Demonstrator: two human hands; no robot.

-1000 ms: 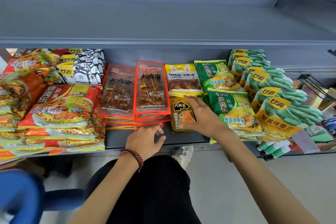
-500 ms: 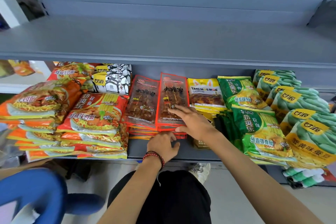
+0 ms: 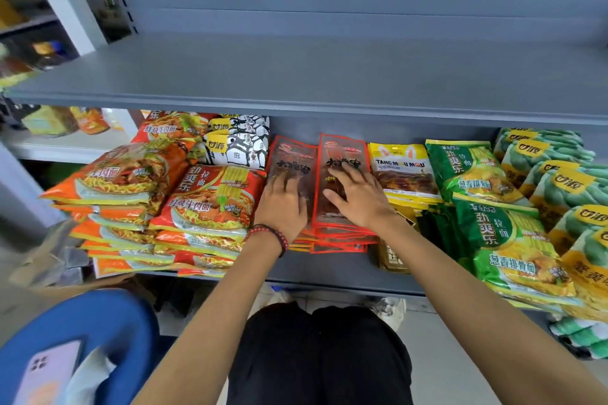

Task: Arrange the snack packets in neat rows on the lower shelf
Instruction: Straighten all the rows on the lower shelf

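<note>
Two stacks of red-edged clear skewer snack packets lie side by side mid-shelf. My left hand (image 3: 282, 204) rests flat on the left stack (image 3: 289, 158). Straight fingers of my right hand (image 3: 357, 196) press on the right stack (image 3: 342, 149). Right of them sit yellow packets (image 3: 404, 171), then green noodle packets (image 3: 506, 237). Stacked red and orange noodle packets (image 3: 210, 204) fill the left side of the lower shelf (image 3: 332, 268). A dark yellow packet (image 3: 391, 260) pokes out under my right forearm.
Green and yellow bean snack bags (image 3: 566, 184) crowd the far right. Black-and-white bags (image 3: 240, 148) stand at the back left. The grey upper shelf (image 3: 312, 76) overhangs the packets. A blue stool (image 3: 98, 332) with a phone (image 3: 46, 371) on it sits at lower left.
My left hand rose from the shelf's front edge onto the left skewer stack. My right hand moved left from the dark yellow packet onto the right skewer stack.
</note>
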